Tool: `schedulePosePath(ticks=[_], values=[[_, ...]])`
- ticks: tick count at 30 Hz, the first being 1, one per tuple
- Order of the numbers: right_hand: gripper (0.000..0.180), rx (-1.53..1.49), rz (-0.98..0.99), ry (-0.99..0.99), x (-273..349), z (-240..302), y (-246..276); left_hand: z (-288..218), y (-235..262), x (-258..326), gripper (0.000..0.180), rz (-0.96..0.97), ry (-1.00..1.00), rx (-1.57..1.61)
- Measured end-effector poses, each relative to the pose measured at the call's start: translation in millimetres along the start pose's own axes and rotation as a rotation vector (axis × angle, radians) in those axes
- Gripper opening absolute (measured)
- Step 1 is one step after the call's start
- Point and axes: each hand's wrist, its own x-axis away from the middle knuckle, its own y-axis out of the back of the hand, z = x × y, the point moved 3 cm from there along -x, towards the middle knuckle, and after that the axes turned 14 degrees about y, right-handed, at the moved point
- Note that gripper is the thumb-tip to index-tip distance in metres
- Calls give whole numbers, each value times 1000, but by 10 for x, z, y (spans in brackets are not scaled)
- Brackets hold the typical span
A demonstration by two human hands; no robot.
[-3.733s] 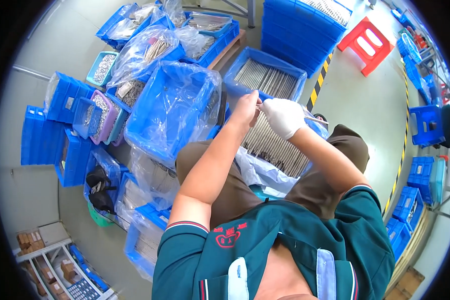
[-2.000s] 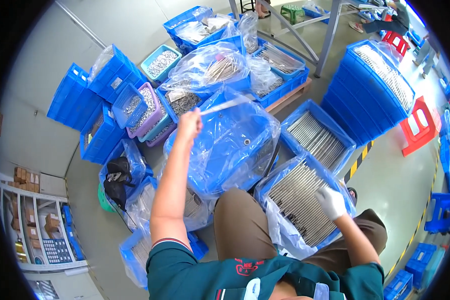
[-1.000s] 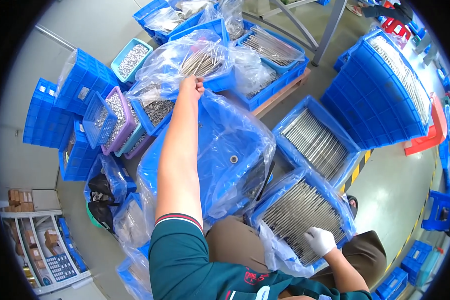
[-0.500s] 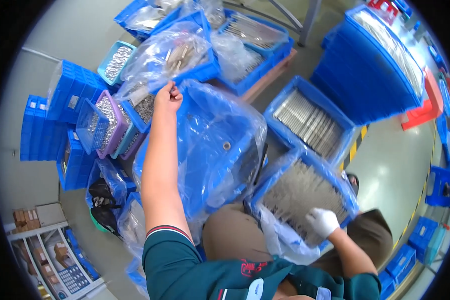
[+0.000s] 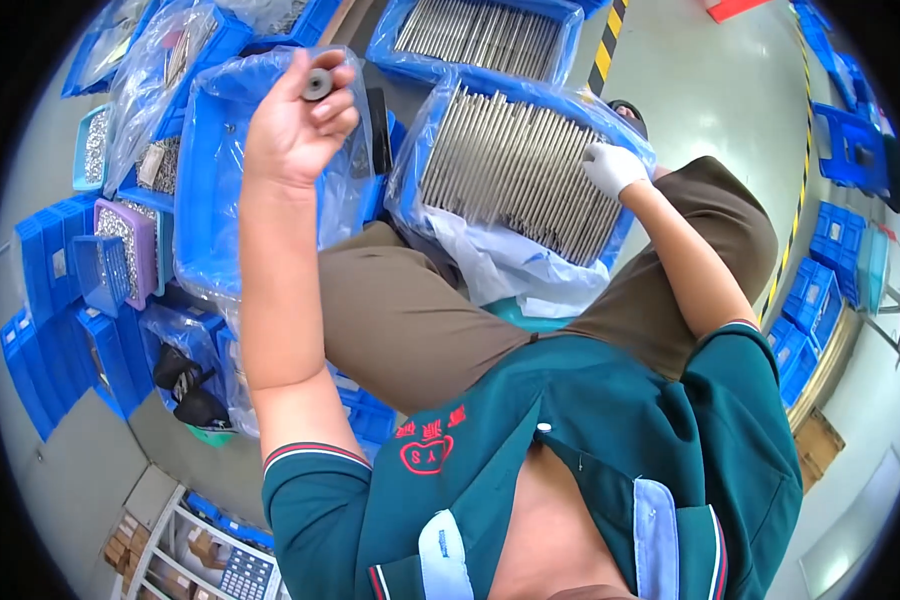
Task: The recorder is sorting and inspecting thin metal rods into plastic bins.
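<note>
At six o'clock, nearest, are a green shirt (image 5: 590,420) and brown trousers (image 5: 410,310). Just beyond, at one o'clock, a blue bin (image 5: 625,237) holds metal rods (image 5: 510,170) lying side by side. The right hand (image 5: 613,170), white-gloved, is at the rods' edge, at two; whether it grips one cannot be told. At eleven, the bare left hand (image 5: 305,125) curls around a small grey disc (image 5: 317,88), over a plastic-lined tub (image 5: 205,190). Farther, at twelve, sits a second bin (image 5: 570,40) of rods.
</note>
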Motion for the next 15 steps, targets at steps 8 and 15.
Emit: schedulePosePath(ticks=[8, 15], values=[[20, 302, 419, 278, 51, -387, -831, 653, -238, 107, 29, -65, -21, 95], [48, -261, -16, -565, 291, 233, -695, 811, -26, 3, 24, -293, -8, 43]])
